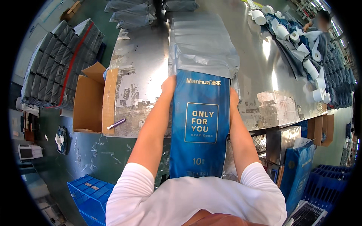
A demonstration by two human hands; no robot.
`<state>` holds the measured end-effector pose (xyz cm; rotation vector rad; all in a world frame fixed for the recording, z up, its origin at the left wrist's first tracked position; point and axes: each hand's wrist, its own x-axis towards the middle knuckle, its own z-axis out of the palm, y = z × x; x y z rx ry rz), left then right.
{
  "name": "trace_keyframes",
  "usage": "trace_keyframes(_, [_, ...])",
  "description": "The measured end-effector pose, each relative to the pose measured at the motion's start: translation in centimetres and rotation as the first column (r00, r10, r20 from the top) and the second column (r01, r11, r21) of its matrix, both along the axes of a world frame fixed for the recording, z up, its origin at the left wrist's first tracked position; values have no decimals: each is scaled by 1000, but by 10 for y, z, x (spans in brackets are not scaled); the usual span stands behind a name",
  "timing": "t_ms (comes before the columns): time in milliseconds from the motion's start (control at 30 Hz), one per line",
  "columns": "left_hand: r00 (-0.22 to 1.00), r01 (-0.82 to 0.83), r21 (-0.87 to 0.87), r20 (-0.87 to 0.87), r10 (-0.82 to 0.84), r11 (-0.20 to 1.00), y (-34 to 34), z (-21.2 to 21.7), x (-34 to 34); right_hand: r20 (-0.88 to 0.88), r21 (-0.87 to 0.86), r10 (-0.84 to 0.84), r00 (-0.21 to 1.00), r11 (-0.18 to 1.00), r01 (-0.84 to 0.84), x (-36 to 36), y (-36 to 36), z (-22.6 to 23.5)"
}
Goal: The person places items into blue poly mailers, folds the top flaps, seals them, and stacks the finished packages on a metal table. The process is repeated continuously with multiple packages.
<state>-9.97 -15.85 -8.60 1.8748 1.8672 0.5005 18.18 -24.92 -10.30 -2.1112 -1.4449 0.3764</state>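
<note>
A long blue tissue-roll package (200, 124) with gold lettering reaches from my chest out over the table's front edge. Its far end is inside the mouth of a large grey plastic bag (203, 41) lying on the metal table. My left hand (169, 86) grips the package's left side by the bag's mouth. On the opposite side, my right hand (234, 98) holds the package's right edge, just below the bag's rim. The fingers of both hands are mostly hidden by the package and bag.
The metal table (139, 83) bears a marker pen (117, 124) near an open cardboard box (90, 98). Wrapped grey parcels (56, 64) are stacked left. Paper rolls (311, 69) lie right, near another person (318, 24). A blue crate (90, 196) stands lower left.
</note>
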Motion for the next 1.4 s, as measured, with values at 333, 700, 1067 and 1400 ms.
trace_keyframes(333, [970, 214, -165, -76, -229, 963, -83, -4, -38, 86, -351, 384, 919, 875, -333, 28, -34, -23])
trace_keyframes(700, [934, 322, -301, -56, -354, 898, -234, 24, -61, -583, -595, 306, 752, 469, -653, 14, -148, 42])
trace_keyframes(1067, [759, 559, -499, -15, -651, 662, -252, 37, -78, -623, -651, 503, 599, 92, -754, 16, -181, 30])
trace_keyframes(1400, [742, 651, -15, 225, -631, 759, -177, 3, -45, -279, -176, 849, 449, 415, -893, 59, -138, -49])
